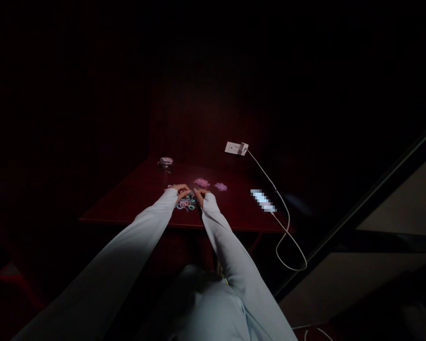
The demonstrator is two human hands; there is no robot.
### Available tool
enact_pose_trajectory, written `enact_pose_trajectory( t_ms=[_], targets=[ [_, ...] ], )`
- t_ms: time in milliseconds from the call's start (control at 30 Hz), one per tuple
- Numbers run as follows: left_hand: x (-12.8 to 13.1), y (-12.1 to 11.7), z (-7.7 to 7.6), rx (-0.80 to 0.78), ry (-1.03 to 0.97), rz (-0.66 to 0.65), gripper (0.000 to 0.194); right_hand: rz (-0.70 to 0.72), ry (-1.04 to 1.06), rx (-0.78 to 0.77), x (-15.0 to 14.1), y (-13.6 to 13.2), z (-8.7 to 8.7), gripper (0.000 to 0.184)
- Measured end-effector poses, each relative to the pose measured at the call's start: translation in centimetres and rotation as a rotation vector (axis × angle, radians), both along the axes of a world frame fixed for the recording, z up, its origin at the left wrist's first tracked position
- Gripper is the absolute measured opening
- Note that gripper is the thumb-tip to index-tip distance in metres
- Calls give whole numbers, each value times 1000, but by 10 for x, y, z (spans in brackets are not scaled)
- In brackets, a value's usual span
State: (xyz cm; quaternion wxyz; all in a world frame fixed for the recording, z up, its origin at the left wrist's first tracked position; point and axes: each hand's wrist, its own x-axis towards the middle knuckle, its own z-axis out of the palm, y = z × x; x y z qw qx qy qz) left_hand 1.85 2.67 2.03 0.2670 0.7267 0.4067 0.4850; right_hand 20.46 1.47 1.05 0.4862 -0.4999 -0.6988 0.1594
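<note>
Both my arms in pale blue sleeves reach out to a dark red table (128, 199). My left hand (181, 191) and my right hand (199, 192) meet over a small heap of coloured rings (186, 204), pink, green and blue. The fingers of both hands are curled and pinched at the top of the heap; what they pinch is too small and dim to name. Two little piles of purple pieces, one (201, 182) just beyond my right hand and one (220, 186) farther right, lie on the table.
A small clear jar with a pale lid (165, 162) stands at the back left of the table. A lit phone (263, 200) lies at the right, its white cable (287, 222) running to a wall socket (236, 148). The room is very dark.
</note>
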Motion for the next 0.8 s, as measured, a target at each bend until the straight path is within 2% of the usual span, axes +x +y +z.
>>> enact_pose_trajectory(
  t_ms=[400,567,800],
  targets=[
    [1,-3,2,8,-5,28,26,-44,-131,9,-1,0,3,45],
    [7,-2,0,0,-53,99,24,-113,-175,3,0,1,4,34],
    [5,-4,3,25,-153,184,21,-188,-154,25,3,0,5,31]
  ],
)
